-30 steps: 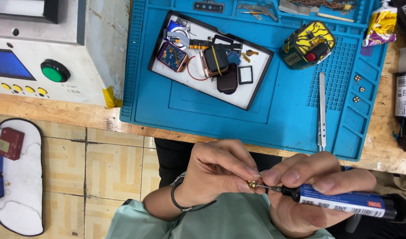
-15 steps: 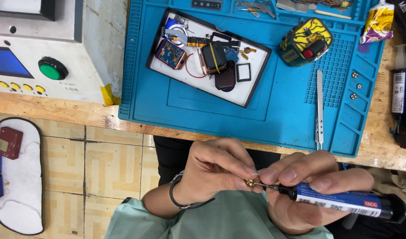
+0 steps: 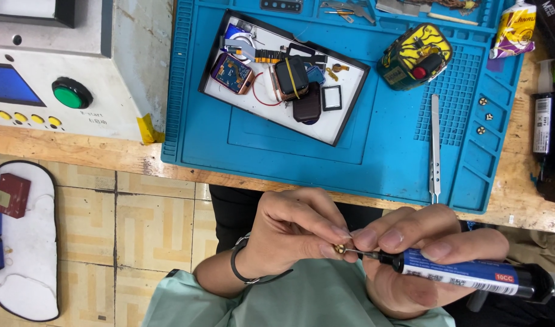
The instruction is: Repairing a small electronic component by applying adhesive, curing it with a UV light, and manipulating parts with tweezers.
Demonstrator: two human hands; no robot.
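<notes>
Two hands in view, low centre of frame, below the bench edge. Left hand [image 3: 292, 233]: fingertips pinched closed on one small brass part [image 3: 338, 248]. Right hand [image 3: 420, 257]: fingers wrapped closed round one blue-labelled syringe tube [image 3: 471, 277], its needle tip touching the brass part.

One blue work mat [image 3: 386, 157] on the bench, upper centre. On it: one black-rimmed white tray [image 3: 326, 130] holding one opened smartwatch body [image 3: 231, 72], one dark watch case [image 3: 307, 104], one small square frame [image 3: 331, 97], plus loose cables. One pair of tweezers [image 3: 435, 145] lies right of the tray. Three small brass pieces [image 3: 484, 115] sit in the mat's right-side compartments. One green button [image 3: 71, 94], upper left.
</notes>
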